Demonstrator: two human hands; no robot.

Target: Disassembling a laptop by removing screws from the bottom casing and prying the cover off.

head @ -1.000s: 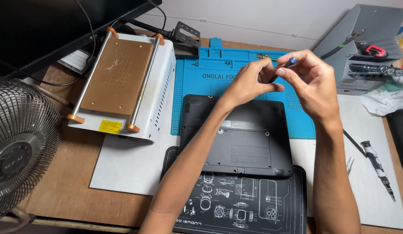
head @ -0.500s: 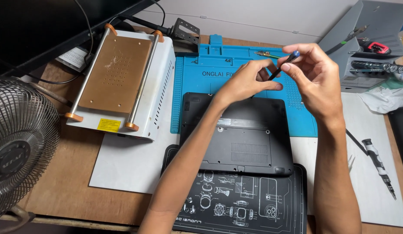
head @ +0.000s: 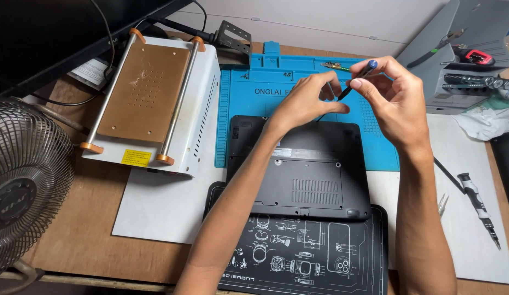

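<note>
Screwdriver (head: 357,81) sits in the right hand (head: 394,104), pinched between thumb and fingers above the far edge of the black laptop (head: 301,164); its blue cap points up and away toward the right, its dark shaft slants down toward the left, so the long axis runs on a diagonal; the left hand (head: 306,101) is curled close, its fingertips drawn narrow around the lower tip of the tool, and whether it grips something small there I cannot tell; the laptop lies underside up, its far edge over the blue work mat (head: 254,109) and its near edge over the black printed mat (head: 298,257); at the right rear a grey tool organiser (head: 457,60) holds a row of metal-ended drivers in its tray, with pliers and a red tool on its upper tier; left of the blue mat stands a white heating machine (head: 194,104) with a copper-coloured plate on top, its near edge resting on a white sheet (head: 156,207); a wire fan (head: 25,180) stands at the table's left edge; to the right of the laptop a second screwdriver (head: 477,202) and tweezers (head: 441,203) lie on white board, with bare board around them; bare wood shows along the near left edge of the table (head: 74,246).
</note>
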